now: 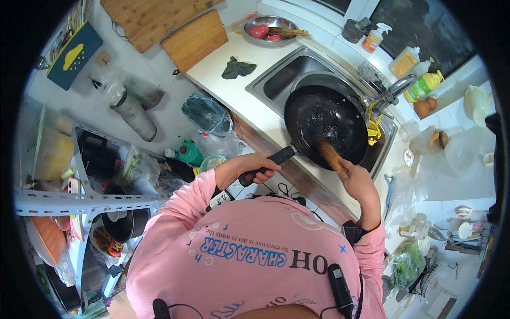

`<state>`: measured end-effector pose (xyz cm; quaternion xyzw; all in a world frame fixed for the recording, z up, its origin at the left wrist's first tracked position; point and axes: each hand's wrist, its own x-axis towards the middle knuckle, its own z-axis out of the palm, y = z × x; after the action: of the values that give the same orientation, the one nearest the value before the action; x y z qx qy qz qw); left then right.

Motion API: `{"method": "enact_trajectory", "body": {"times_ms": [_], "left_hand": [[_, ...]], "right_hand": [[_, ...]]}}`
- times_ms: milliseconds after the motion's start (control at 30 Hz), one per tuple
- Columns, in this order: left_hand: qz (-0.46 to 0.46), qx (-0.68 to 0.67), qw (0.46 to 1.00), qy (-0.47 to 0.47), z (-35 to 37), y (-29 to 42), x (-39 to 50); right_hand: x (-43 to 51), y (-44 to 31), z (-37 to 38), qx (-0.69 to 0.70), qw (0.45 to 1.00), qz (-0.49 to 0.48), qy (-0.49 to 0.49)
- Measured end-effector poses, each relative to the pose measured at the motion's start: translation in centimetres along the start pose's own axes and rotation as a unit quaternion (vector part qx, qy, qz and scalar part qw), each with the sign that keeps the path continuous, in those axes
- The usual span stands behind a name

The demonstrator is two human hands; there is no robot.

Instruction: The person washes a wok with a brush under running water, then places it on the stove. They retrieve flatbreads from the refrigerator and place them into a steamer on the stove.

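Observation:
My left hand (255, 167) grips the black handle (284, 155) of a dark wok (305, 107). The wok is tilted over the stainless steel sink (275, 85), and its inside looks wet and shiny. In my right hand (357, 182) is a brown brush (329, 154), its bristle end against the near inner wall of the wok. Beyond the wok's far rim, part of a metal pan or basin (318, 79) shows in the sink; the rest is hidden. The chrome faucet (392, 89) reaches in from the right, above a yellow plastic item (373, 127).
A steel bowl (265, 40) with tomatoes and a dried stalk bundle stands at the counter's far end. A dark cloth (238, 67) lies nearby. Bottles, including a spray bottle (375, 39), line the windowsill. A metal shelf rack (99, 201) is at left; a bin (207, 113) stands below the counter.

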<state>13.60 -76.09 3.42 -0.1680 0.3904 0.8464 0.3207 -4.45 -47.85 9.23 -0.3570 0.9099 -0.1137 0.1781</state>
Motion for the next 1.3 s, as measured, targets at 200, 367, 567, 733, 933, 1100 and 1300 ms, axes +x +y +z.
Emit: {"method": "enact_trajectory", "body": {"times_ms": [200, 367, 567, 733, 933, 1100, 1300], "left_hand": [[0.005, 0.052, 0.997, 0.058, 1.8, 0.4, -0.6], [0.010, 0.049, 0.997, 0.055, 1.8, 0.1, -0.7], [0.006, 0.057, 0.997, 0.050, 1.1, -0.6, -0.3], [0.013, 0.081, 0.995, 0.047, 0.5, -0.3, -0.4], [0.014, 0.034, 0.999, 0.009, -0.4, -0.2, -0.3], [0.017, 0.016, 1.000, -0.001, -0.3, -0.3, -0.4], [0.028, 0.010, 0.999, -0.014, -0.7, -0.2, -0.3]], "right_hand": [[8.3, -1.4, 2.8, -0.148, 0.984, 0.061, 0.084], [3.9, 3.1, -2.6, -0.167, 0.984, 0.052, -0.043], [2.9, -0.5, -4.5, 0.033, 0.967, -0.245, -0.061], [12.2, 3.5, -1.3, -0.275, 0.958, 0.023, 0.081], [6.6, 4.5, -11.9, -0.205, 0.952, -0.025, -0.228], [8.3, -0.7, -9.0, 0.143, 0.927, -0.009, -0.347], [11.0, 5.1, -7.6, -0.307, 0.949, -0.033, -0.065]]}}
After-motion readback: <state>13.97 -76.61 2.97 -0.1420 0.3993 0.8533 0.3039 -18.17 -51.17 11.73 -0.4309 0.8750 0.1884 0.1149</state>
